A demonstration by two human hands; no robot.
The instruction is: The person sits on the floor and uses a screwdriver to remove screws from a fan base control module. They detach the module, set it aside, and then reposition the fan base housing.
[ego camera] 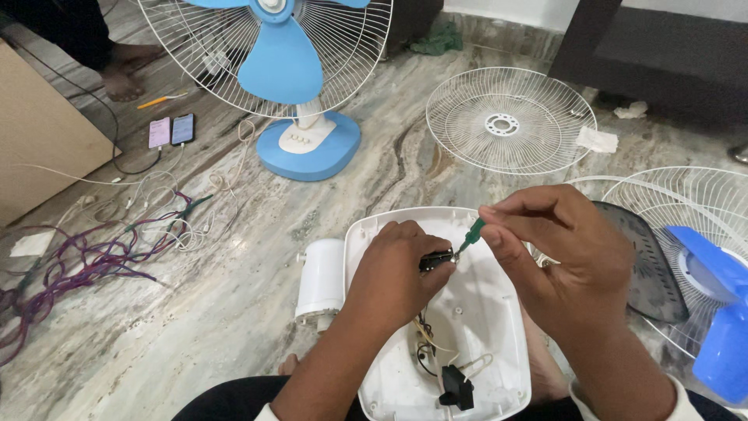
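Grey-brown marble floor [234, 312] under everything. Blue table fan with white wire guard [288, 70] stands far ahead, loose white round wire fan grille [510, 121] to its right, tangle of purple and white wires [101, 249] left. White plastic fan base shell [499, 327], upturned, lies right in front of me, white cylinder motor housing [321, 281] just beside it. My left hand [397, 269] is closed, pinching a small black switch part [436, 260] over the shell. My right hand [565, 249] is closed around a green-handled screwdriver [471, 236], tip touching the switch part.
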